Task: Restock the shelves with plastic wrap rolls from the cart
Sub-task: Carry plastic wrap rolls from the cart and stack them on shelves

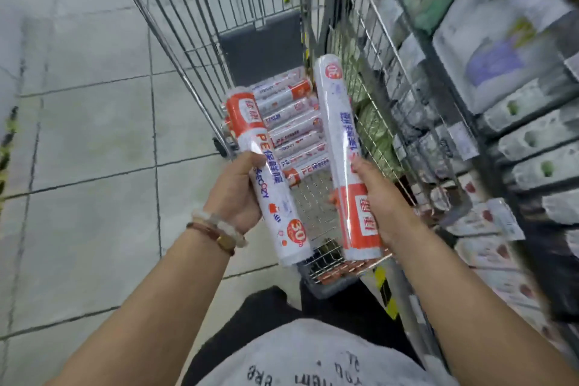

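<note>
Rolls of plastic wrap fill the head view: the left hand is wrapped around one roll, the right hand around another roll, both lifted above the cart. More rolls lie stacked in the cart's basket. The shelves stand just to the right, blurred. Each glossy sleeve looks slippery, so either roll might slide from its one-handed grip, or catch the cart's wire wall on the way across.
</note>
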